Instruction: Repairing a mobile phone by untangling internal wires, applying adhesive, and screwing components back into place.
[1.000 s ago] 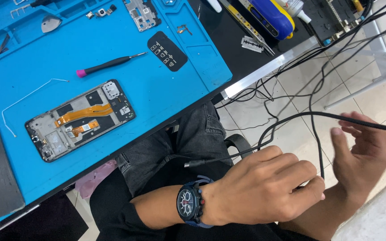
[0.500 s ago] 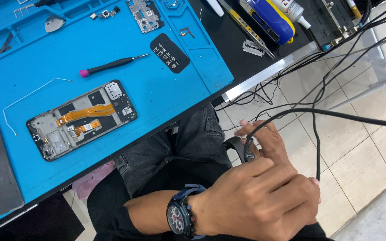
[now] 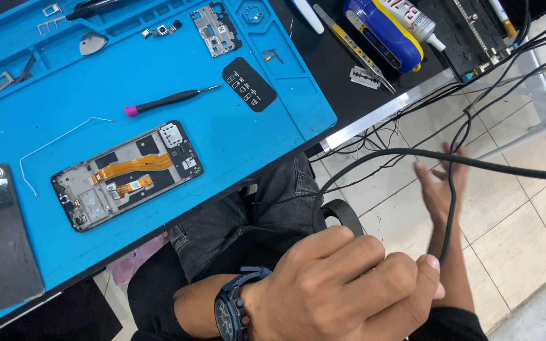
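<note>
Left hand, wristwatch on its wrist, sits low in the frame over the lap, fingers curled shut around a thick black cable. The grip falls where the cable bends into a loop beside the knee. Right hand is beyond it over the tiled floor, blurred, palm flat and fingers spread, gripping nothing; the cable crosses in front of it, and contact cannot be confirmed.

Cable runs from the left fist up in a curve, then its long axis lies nearly level, heading toward the right edge of the frame. A second strand of it drops almost vertically from the upper right down to the fist. Surface is matte black, round in section, flexible. Thinner black wires hang tangled below the bench edge.

Person wears dark grey jeans. Above the lap lies a blue work mat, smooth, with moulded compartments along its top. On it rests an opened phone, rectangular, long axis slightly tilted up to the right, orange flex ribbon exposed. Near it lies a black screwdriver with a pink cap, tip pointing right. A dark back cover lies at the mat's left edge. A blue bottle rests on the black bench beyond the mat.
</note>
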